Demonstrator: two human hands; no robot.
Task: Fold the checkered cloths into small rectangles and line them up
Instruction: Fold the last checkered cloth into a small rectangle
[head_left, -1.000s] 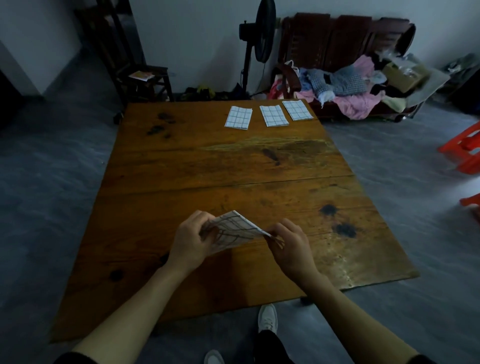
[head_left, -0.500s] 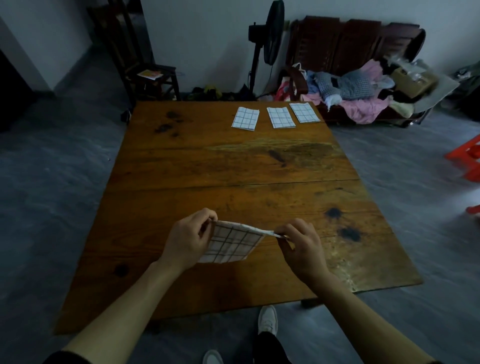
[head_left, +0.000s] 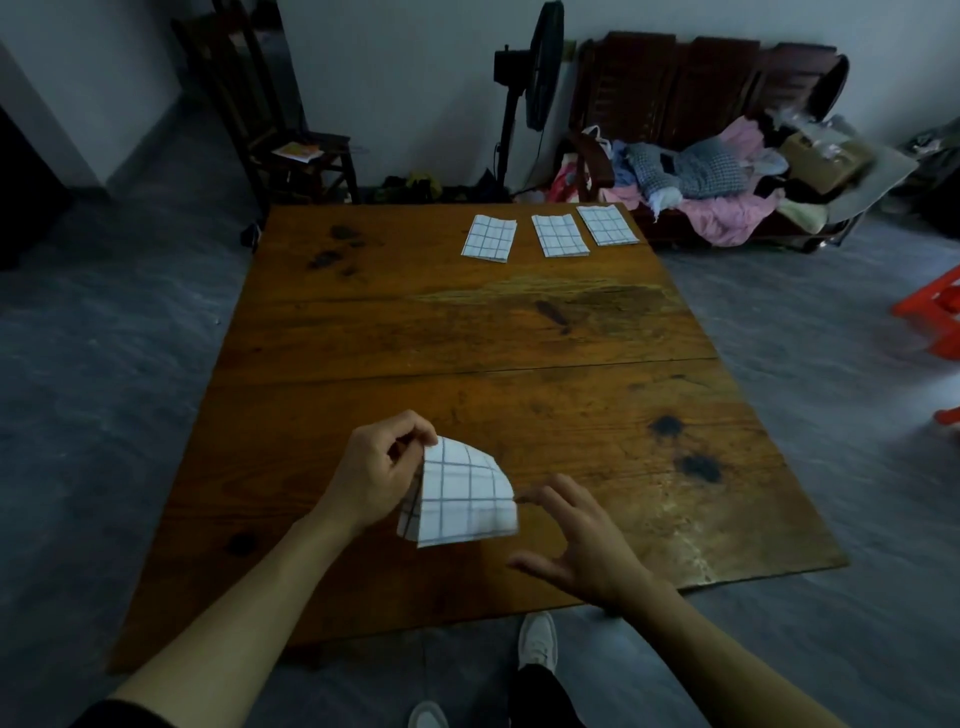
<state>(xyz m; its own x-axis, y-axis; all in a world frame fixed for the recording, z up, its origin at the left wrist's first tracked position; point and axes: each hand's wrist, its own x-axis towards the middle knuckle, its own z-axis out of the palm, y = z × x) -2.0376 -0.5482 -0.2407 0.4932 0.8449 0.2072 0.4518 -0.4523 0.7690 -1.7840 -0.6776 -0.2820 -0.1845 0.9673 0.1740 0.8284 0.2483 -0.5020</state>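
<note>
Over the near part of the wooden table, the left hand pinches the upper left corner of a folded checkered cloth between thumb and curled fingers, so the cloth hangs lifted with its lower edge drooping and a little blurred. The right hand is just beside the cloth's right edge, fingers spread and relaxed, gripping nothing; whether a fingertip touches the cloth cannot be told. Along the far edge, three folded cloths lie flat in a row, left, middle and right, slightly apart.
</note>
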